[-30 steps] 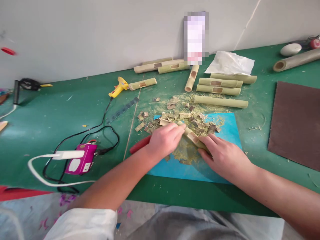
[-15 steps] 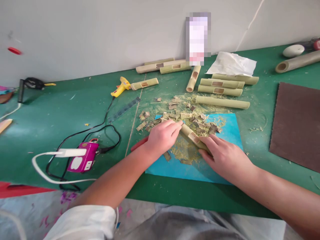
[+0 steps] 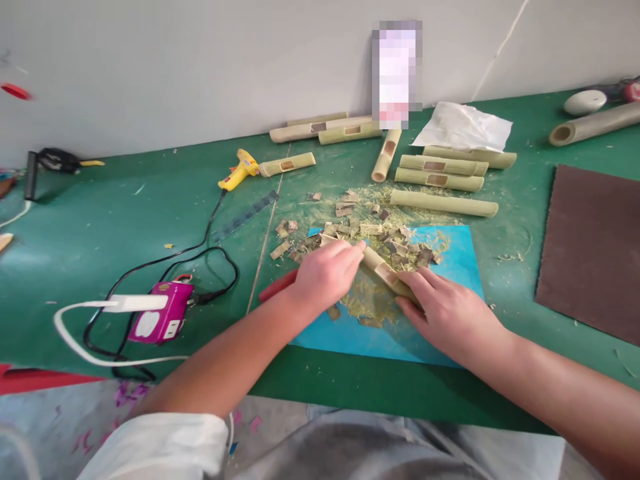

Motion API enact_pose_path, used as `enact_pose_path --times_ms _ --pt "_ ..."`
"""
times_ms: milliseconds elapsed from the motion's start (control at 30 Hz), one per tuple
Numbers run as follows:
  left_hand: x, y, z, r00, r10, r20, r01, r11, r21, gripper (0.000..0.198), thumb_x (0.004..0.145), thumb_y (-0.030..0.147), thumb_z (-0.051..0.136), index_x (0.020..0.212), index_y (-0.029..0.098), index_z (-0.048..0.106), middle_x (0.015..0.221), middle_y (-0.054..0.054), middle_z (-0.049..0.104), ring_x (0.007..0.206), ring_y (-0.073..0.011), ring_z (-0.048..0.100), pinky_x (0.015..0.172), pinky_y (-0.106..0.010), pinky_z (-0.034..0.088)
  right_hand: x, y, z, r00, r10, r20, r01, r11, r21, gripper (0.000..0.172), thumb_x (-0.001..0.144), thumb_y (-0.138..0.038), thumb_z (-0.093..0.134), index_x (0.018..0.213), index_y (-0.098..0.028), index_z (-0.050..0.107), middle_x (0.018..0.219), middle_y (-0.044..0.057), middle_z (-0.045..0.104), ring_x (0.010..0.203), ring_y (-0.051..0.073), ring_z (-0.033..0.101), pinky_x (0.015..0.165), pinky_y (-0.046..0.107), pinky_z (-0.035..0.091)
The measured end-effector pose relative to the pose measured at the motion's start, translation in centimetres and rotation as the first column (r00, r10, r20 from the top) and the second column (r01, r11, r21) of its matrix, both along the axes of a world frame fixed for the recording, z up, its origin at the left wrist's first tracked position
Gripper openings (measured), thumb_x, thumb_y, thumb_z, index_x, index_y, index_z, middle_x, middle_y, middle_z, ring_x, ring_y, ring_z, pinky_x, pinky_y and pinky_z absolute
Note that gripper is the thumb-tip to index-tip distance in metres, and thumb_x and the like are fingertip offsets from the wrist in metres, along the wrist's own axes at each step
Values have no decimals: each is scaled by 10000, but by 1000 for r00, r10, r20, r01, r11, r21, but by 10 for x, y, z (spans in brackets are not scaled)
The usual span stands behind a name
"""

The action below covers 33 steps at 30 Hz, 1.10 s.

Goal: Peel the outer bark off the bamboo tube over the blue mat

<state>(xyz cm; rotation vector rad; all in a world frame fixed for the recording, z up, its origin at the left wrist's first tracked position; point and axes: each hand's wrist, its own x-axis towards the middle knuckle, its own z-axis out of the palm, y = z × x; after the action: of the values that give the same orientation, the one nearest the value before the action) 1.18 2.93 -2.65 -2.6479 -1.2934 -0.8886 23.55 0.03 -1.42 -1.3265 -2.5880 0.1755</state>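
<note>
A short bamboo tube [image 3: 376, 261] with a rectangular opening cut in its side lies slanted over the blue sheet [image 3: 443, 343]. My right hand [image 3: 445, 310] is closed round its near end, thumb and fingers close to the opening. At the far end is my left hand [image 3: 330, 273], its fingers curled and the fingertips touching the tube. From this fist a red handle [image 3: 277, 285] sticks out to the left; the rest of that tool is hidden. Bamboo chips [image 3: 395, 247] and yellowish shavings [image 3: 370, 307] lie around and beneath the tube.
Several cut bamboo tubes [image 3: 440, 180] lie at the back, near a white paper [image 3: 463, 127] and a blurred-out upright screen [image 3: 397, 73]. Leftward are a yellow glue gun [image 3: 240, 170], a ruler [image 3: 247, 217] and a magenta power box [image 3: 163, 312] with cables. A brown mat [image 3: 590, 253] lies right.
The whole view has shifted slightly, so things at the left appear a little further left. Both hands keep the same hold on the tube and the red-handled tool.
</note>
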Motion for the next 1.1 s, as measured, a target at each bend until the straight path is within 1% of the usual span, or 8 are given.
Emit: enact_pose_path --times_ms 100,200,333,433,567,900,1000,1100 --pt "1 -1 1 998 -55 -10 55 998 -21 229 971 210 478 1068 127 669 801 -59 681 725 -124 644 682 -228 554 0 0 -1 1000 13 -9 -13 1000 0 227 911 -242 468 1085 -152 583 835 36 644 660 152 610 514 270 350" --pt "1 -1 0 1000 -10 -11 10 1000 -17 235 974 204 468 1056 111 668 783 -63 667 722 -131 639 669 -234 546 1 0 -1 1000 13 -15 -13 1000 8 223 916 -246 464 1077 -151 586 838 38 647 660 153 614 514 271 352" --pt "-2 1 -3 999 -30 -15 30 999 -34 231 976 217 469 1070 134 664 821 -61 674 762 -136 648 701 -244 549 1 -1 -2 1000 10 -8 -10 1000 11 223 912 -248 469 1072 -151 591 839 39 652 644 150 609 501 271 341" --pt "-2 1 -3 1000 15 -15 -15 1000 14 223 971 195 471 1036 121 672 795 -61 675 732 -133 638 682 -240 546 1 -1 -2 1000 -2 -1 2 1000 8 223 913 -248 472 1070 -149 595 853 42 656 657 153 615 504 274 345" --pt "0 0 -2 998 -52 -43 52 999 13 230 966 171 465 1067 111 662 788 -62 676 742 -139 641 685 -243 551 1 -1 -2 1000 -5 3 5 1000 13 227 913 -252 479 1075 -145 599 850 38 655 659 157 618 510 279 351" --pt "-4 2 -3 998 48 -30 -48 998 31 235 971 202 465 1044 132 677 804 -60 688 715 -124 641 667 -223 545 0 -2 0 1000 -14 10 14 1000 1 238 922 -256 448 1071 -151 601 855 46 662 642 147 602 501 276 332" --pt "-2 0 -3 998 9 -55 -8 1000 18 244 974 199 455 1066 124 668 801 -59 684 714 -126 647 678 -228 550 0 -2 0 1000 -14 11 14 1000 11 229 918 -247 449 1050 -151 610 831 41 660 622 143 593 500 276 330" --pt "-1 -1 -2 999 23 -41 -22 999 25 241 971 192 462 1072 110 665 812 -66 686 737 -137 656 667 -231 552 0 -2 0 1000 -20 17 20 1000 4 229 917 -255 459 1049 -150 614 826 38 656 631 148 600 500 278 333"
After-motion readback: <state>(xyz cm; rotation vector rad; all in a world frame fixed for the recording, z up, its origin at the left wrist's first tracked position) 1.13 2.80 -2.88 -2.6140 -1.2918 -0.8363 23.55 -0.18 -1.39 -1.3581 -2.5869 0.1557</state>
